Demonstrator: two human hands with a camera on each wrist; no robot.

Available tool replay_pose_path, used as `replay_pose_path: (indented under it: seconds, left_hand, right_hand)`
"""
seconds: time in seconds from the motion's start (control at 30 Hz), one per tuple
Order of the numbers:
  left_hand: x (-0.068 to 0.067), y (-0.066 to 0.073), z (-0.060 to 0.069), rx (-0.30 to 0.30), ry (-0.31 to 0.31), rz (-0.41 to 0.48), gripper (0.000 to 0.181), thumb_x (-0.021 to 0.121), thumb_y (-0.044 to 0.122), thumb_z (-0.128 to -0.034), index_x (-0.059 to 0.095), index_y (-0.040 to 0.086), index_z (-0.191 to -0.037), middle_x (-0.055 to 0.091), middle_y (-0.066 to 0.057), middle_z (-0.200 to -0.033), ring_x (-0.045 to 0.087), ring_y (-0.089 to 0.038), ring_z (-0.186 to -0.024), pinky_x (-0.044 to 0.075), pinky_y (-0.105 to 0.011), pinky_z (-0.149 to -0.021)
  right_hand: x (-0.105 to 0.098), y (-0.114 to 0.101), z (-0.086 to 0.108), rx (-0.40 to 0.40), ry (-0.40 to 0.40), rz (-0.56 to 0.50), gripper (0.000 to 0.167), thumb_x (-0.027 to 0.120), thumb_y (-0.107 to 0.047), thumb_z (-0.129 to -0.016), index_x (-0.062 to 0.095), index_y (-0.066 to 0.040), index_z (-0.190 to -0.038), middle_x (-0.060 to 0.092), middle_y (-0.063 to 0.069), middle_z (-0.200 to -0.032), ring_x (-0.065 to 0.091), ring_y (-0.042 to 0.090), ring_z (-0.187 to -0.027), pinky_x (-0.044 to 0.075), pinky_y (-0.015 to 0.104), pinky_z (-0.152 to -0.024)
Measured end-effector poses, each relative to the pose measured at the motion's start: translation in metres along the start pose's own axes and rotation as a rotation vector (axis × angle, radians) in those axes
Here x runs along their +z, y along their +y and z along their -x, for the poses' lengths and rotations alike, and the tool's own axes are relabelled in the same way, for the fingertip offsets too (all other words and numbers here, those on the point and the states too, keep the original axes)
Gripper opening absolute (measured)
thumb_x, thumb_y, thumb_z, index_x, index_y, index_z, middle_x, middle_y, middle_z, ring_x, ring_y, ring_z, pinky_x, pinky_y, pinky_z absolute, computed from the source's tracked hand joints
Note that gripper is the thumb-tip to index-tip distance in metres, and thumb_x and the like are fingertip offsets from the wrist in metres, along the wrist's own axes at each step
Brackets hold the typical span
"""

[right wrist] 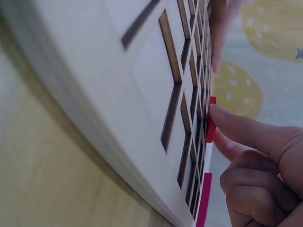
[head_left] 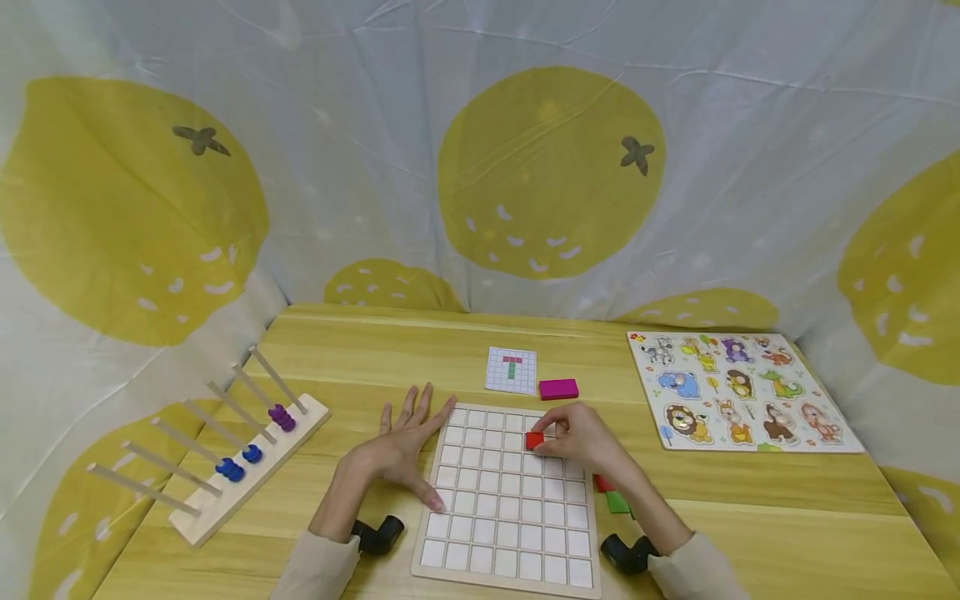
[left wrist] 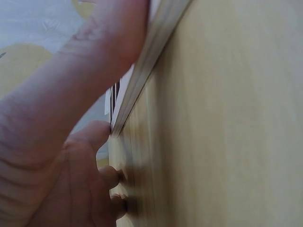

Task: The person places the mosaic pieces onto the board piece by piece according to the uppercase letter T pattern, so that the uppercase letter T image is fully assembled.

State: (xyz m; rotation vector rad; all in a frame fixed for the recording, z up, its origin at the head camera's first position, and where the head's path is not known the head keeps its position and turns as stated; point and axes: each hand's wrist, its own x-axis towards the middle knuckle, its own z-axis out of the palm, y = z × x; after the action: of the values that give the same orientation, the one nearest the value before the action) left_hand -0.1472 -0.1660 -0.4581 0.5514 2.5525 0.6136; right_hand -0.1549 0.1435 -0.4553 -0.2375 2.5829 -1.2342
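A wooden grid board (head_left: 495, 492) of pale square cells lies flat in front of the person. The right hand (head_left: 576, 435) pinches a red square tile (head_left: 534, 440) between thumb and finger over the board's upper right cells; the right wrist view has the tile (right wrist: 211, 120) at the board surface, the other fingers of that hand (right wrist: 260, 175) curled. With fingers spread, the left hand (head_left: 397, 450) rests along the board's left edge, thumb on the rim. Its thumb and a fingertip touch the board's side in the left wrist view, where the hand (left wrist: 71, 142) holds nothing else.
Behind the board are a pattern card (head_left: 512, 371) and a magenta block (head_left: 558, 389). Red and green tiles (head_left: 618, 502) lie by its right edge, partly under the right forearm. A peg rack (head_left: 255, 471) stands left; an animal puzzle (head_left: 742, 396) lies right.
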Motion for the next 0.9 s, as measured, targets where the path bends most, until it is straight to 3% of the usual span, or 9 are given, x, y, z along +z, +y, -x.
replay_pose_path:
  seconds: [0.9]
  left_hand:
    - [-0.0006,-0.0004,0.0001,0.0,-0.005,0.008,0.149,0.098,0.05,-0.0573,0.004,0.018,-0.168,-0.02,-0.024,-0.17,-0.022,-0.045,-0.157,-0.016,-0.074,-0.121]
  right_hand:
    - [0.0055,0.0013,-0.001,0.034,0.044,0.008,0.021,0.094,-0.007,-0.072,0.083,-0.014,-0.088,0.031,-0.003,-0.056,0.028,0.012,-0.057,0.022,0.023,-0.053]
